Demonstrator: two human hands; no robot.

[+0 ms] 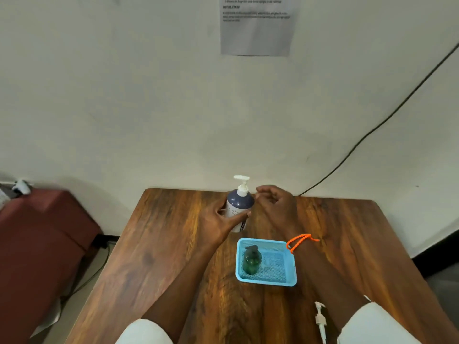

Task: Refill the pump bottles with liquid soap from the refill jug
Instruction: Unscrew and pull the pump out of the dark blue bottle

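Wooden table (pixel 159 244): left hand (pixel 218 223) grips smooth, likely slippery navy pump bottle (pixel 239 207) mid-body; right hand (pixel 277 203) hovers loosely curled, empty.

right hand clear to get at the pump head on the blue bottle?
Probably yes. The right hand hovers open just beside the pump head, with nothing between them. The left hand grips the blue bottle lower down on its body, leaving the top free.
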